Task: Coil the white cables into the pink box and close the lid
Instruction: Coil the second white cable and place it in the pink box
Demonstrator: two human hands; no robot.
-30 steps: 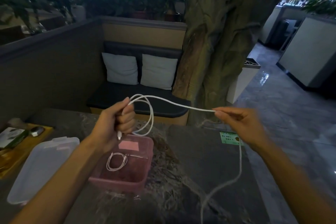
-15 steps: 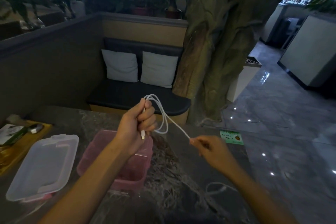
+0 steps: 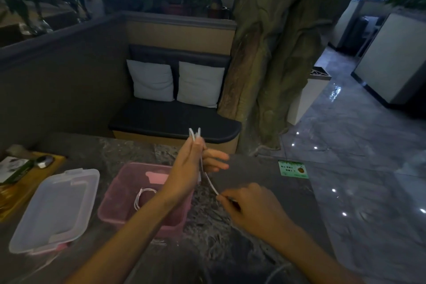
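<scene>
The open pink box stands on the dark marble table, and a small coiled white cable lies inside it. My left hand is above the box's right side, shut on folded loops of a second white cable; the loop tops stick out above my fingers. From there the cable runs down to my right hand, which pinches it just right of the box. The slack trails off toward the table's near edge. The box's clear lid lies upside down to the left.
A wooden tray with a spoon and small items sits at the far left. A green sticker marks the table's right part, whose edge drops to a glossy floor. Beyond the table are a bench with two cushions and a tree trunk.
My right hand has come in close and lower, feeding the cable toward my left hand. The wide loop has tightened into a narrow bundle held upright in my left hand.
</scene>
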